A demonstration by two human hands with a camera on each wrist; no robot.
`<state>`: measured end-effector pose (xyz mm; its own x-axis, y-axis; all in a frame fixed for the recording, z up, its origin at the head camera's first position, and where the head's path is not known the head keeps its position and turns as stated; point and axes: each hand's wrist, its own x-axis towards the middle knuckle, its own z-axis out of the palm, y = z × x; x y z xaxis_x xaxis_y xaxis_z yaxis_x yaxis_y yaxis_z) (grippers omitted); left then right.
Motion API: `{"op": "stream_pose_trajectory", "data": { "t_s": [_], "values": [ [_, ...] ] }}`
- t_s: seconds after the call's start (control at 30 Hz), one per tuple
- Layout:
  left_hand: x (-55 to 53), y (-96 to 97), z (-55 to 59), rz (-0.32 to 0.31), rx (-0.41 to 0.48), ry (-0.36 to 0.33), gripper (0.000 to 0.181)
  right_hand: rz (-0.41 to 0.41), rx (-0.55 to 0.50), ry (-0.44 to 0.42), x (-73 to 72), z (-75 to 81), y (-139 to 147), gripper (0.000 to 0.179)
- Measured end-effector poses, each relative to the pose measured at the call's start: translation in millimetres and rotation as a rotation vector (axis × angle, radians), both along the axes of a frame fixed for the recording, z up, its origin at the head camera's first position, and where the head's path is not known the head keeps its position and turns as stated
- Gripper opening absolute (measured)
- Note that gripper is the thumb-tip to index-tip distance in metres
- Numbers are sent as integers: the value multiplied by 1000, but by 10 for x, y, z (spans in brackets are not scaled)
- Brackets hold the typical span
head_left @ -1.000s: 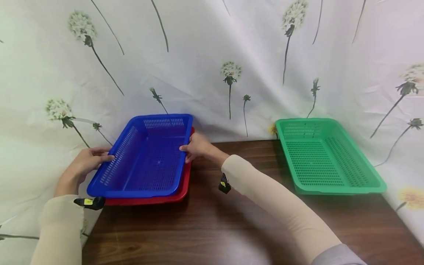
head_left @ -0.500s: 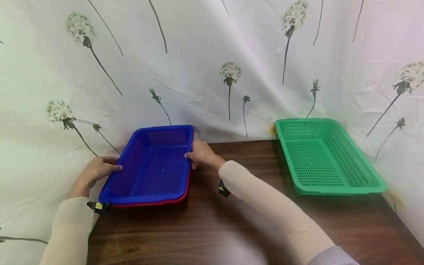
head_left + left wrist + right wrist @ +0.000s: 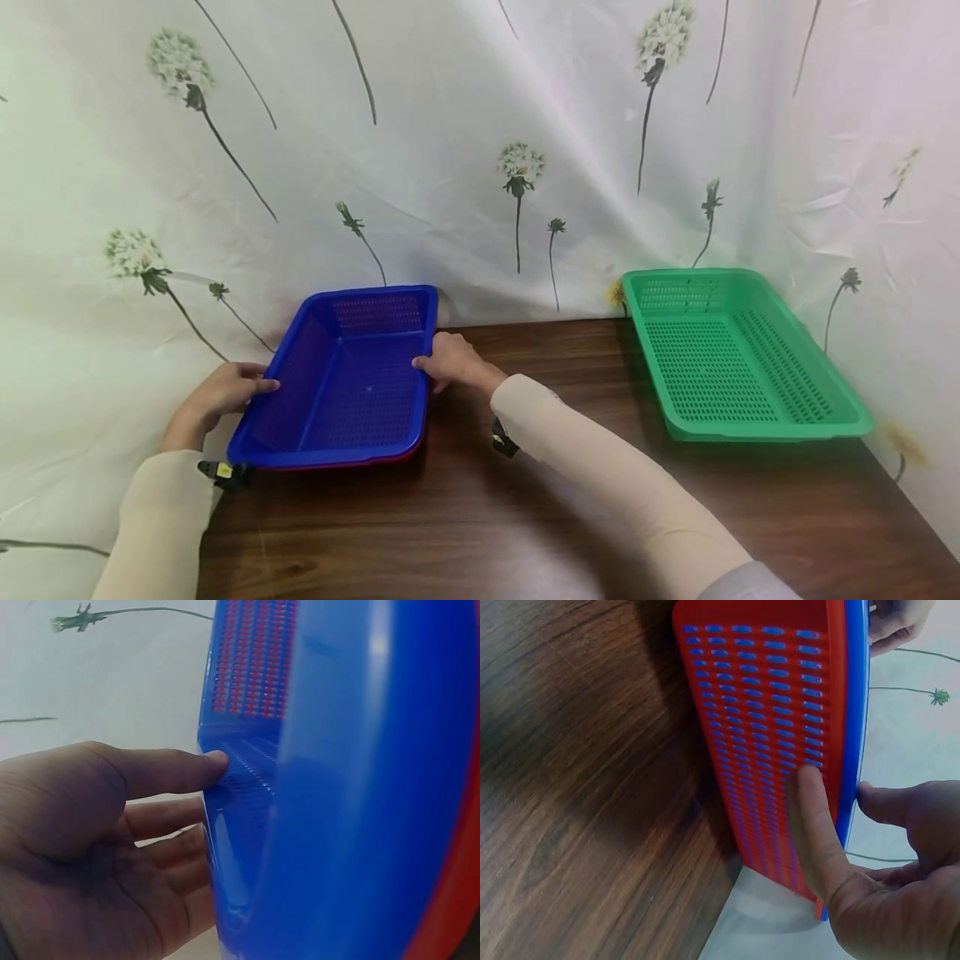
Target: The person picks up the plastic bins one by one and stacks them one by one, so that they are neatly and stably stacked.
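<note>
Hands [image 3: 223, 390] [image 3: 454, 360]: part-curled, both pinching blue basket [image 3: 356, 383] | red basket [image 3: 759, 733] beneath | yellow wrist label [image 3: 224, 471]: too small to read

L hand [image 3: 222, 392], R hand [image 3: 453, 361] hold blue bskt [image 3: 367, 396].

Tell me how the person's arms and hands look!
The left hand and right hand are bare. Beige sleeves cover both arms, with grey cloth higher on the right. Each wrist has a black device; the left's shows a yellow patch.
</note>
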<state>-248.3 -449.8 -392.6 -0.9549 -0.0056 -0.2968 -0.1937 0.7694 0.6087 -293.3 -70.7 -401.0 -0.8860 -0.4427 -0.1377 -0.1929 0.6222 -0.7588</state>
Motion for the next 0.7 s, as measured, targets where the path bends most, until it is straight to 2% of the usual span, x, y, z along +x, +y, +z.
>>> {"op": "stream_pose_trajectory", "data": {
  "t_s": [0.27, 0.7],
  "values": [
    [25, -11, -11, 7, -1, 28, 58, -24, -9, -16, 7, -13, -62, 25],
    [59, 78, 6, 28, 11, -6, 62, -25, -39, -67, -27, -39, 16, 26]
  ]
}}
